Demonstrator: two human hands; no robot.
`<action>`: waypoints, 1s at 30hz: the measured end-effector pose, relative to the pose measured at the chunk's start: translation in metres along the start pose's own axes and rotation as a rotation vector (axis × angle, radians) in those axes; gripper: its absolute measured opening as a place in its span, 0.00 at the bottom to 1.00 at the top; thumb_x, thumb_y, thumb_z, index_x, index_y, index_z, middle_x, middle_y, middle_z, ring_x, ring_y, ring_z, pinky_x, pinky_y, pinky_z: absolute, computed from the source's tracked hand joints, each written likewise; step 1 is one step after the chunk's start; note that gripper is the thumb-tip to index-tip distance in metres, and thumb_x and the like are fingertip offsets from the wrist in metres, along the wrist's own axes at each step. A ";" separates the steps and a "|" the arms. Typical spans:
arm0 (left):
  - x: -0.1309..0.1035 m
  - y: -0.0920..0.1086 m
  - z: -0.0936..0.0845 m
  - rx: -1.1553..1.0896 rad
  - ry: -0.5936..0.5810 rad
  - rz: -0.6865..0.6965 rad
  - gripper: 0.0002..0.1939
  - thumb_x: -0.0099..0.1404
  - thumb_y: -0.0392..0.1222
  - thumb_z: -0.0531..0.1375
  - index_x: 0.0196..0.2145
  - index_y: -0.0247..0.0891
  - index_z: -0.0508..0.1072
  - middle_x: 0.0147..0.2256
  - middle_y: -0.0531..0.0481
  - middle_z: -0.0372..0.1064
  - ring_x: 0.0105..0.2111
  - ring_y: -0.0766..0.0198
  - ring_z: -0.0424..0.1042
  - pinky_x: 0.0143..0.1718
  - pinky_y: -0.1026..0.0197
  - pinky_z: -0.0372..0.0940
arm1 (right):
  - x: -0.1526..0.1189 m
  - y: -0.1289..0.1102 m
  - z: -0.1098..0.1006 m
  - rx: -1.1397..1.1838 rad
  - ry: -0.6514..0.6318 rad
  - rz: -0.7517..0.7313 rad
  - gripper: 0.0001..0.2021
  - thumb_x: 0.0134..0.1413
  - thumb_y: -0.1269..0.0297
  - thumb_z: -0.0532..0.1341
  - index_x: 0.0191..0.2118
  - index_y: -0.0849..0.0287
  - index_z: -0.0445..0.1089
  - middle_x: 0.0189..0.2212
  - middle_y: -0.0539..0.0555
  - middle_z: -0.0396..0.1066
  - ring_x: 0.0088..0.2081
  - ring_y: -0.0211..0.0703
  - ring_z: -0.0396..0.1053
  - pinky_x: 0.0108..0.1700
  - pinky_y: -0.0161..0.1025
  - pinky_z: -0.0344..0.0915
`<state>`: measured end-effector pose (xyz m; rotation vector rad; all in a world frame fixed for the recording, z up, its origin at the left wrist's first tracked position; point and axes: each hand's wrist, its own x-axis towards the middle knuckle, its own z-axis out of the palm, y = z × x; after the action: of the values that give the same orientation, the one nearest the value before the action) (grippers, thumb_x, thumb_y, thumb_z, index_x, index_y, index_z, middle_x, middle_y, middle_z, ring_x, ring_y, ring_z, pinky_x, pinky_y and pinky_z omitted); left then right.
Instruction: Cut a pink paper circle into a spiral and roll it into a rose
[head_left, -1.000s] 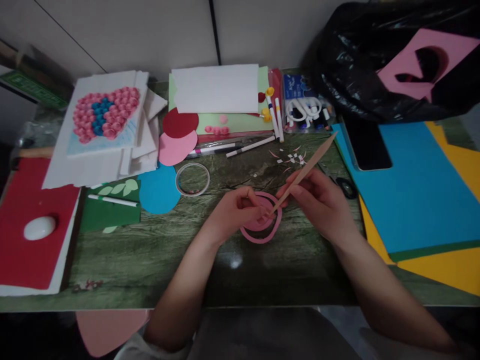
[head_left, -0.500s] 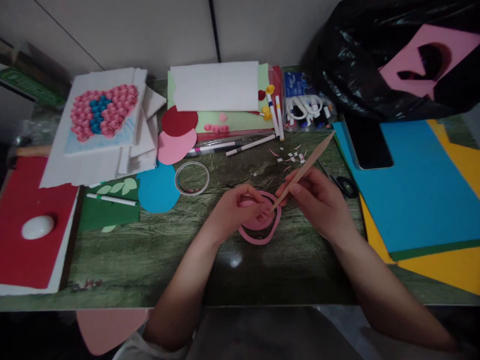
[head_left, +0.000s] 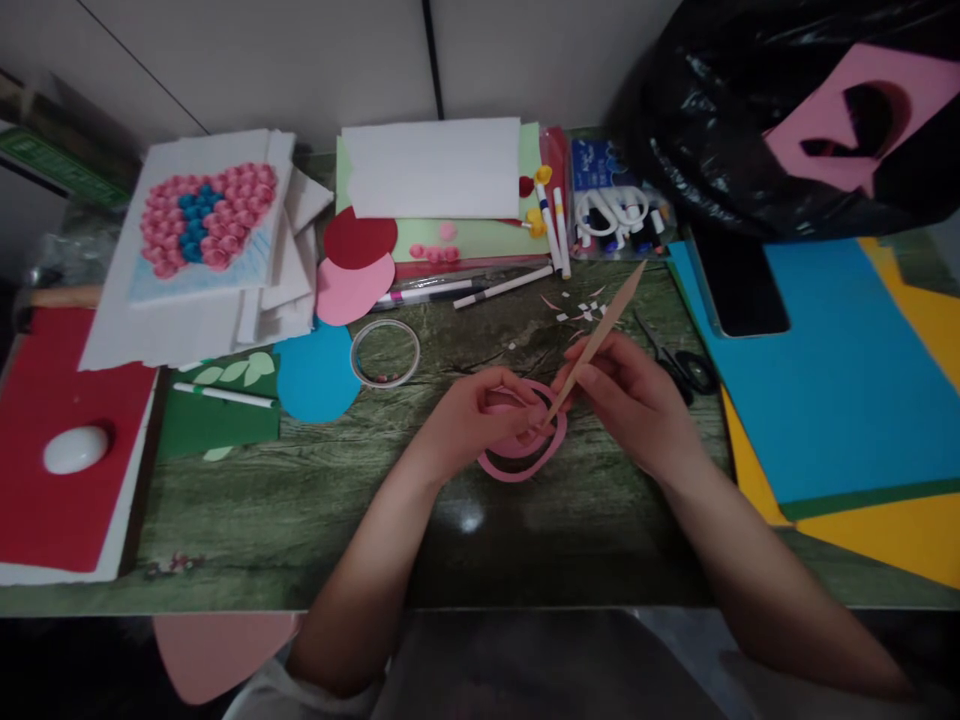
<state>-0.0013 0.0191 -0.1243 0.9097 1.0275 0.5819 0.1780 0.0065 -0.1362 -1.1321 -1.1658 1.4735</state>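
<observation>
My left hand (head_left: 469,420) is closed, its thumb and fingers pinching the inner end of a pink paper spiral (head_left: 517,470). The spiral's loose outer ring hangs or rests just below the fingers; I cannot tell which. My right hand (head_left: 641,405) grips a flat, pointed, wooden-looking stick (head_left: 616,308), tilted with its pointed end up and away. The stick's lower end meets the pink paper at my left fingertips, and the fingers partly hide the contact. Black-handled scissors (head_left: 696,373) lie just right of my right hand. Small white and pink paper scraps (head_left: 589,310) are scattered beyond it.
A tape roll (head_left: 385,354) and a blue paper circle (head_left: 319,378) lie left of my hands. Farther left are a paper-rose heart picture (head_left: 206,225) and a white computer mouse (head_left: 76,450). A phone (head_left: 742,285) rests on blue paper (head_left: 862,400) at right, near a black bag (head_left: 705,130).
My right hand has moved slightly, and the stick's upper end has shifted a little left. The pink spiral's outer ring has lifted slightly. My left hand keeps its pinch.
</observation>
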 end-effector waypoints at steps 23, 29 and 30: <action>-0.001 -0.006 0.004 0.124 0.045 0.134 0.14 0.46 0.30 0.66 0.32 0.36 0.71 0.31 0.52 0.75 0.32 0.65 0.74 0.35 0.64 0.68 | -0.003 -0.001 0.009 -0.164 0.160 -0.111 0.04 0.56 0.64 0.58 0.38 0.50 0.65 0.29 0.48 0.68 0.30 0.38 0.70 0.33 0.39 0.70; -0.002 -0.006 0.002 0.129 0.041 0.155 0.10 0.50 0.30 0.65 0.32 0.36 0.71 0.34 0.51 0.75 0.34 0.65 0.74 0.37 0.64 0.67 | -0.004 -0.003 0.010 -0.218 0.190 -0.130 0.04 0.56 0.62 0.59 0.38 0.49 0.65 0.28 0.48 0.69 0.28 0.39 0.70 0.31 0.40 0.70; -0.002 -0.006 0.002 0.135 0.039 0.161 0.10 0.51 0.31 0.64 0.32 0.36 0.72 0.34 0.50 0.75 0.34 0.65 0.74 0.37 0.63 0.67 | -0.004 -0.003 0.011 -0.220 0.195 -0.134 0.04 0.56 0.63 0.59 0.38 0.50 0.65 0.28 0.48 0.70 0.28 0.39 0.70 0.31 0.40 0.70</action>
<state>-0.0008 0.0138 -0.1280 1.1112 1.0443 0.6735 0.1685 0.0012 -0.1317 -1.2886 -1.2613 1.1268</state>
